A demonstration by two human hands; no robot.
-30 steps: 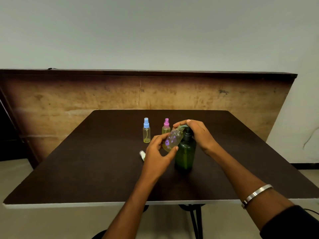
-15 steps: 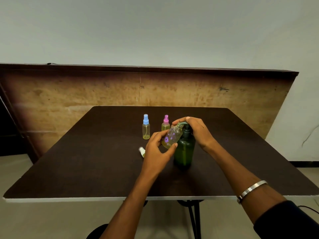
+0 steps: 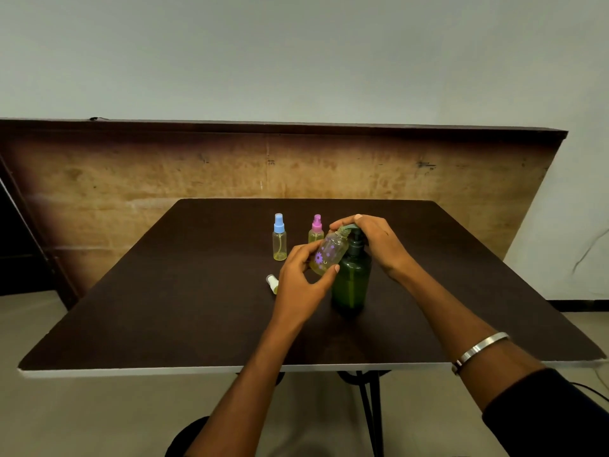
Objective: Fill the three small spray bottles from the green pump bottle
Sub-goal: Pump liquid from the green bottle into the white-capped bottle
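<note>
The green pump bottle (image 3: pixel 351 280) stands upright in the middle of the dark table (image 3: pixel 164 308). My right hand (image 3: pixel 375 240) lies over its pump head, fingers curled round the top. My left hand (image 3: pixel 301 282) holds a small clear bottle with purple flowers (image 3: pixel 329 253), uncapped and tilted, its mouth up at the pump spout. A little yellowish liquid sits in its lower end. Behind stand a blue-capped spray bottle (image 3: pixel 279 237) and a pink-capped spray bottle (image 3: pixel 316 229), both with yellowish liquid. A white spray cap (image 3: pixel 272 282) lies on the table left of my left hand.
A worn wooden board (image 3: pixel 164 179) leans against the wall behind the table. The table's white front edge (image 3: pixel 131 371) runs close to me, with black metal legs (image 3: pixel 369 407) below. A metal bangle (image 3: pixel 479 349) circles my right wrist.
The hands and bottles keep the same pose. Only the camera view has shifted slightly.
</note>
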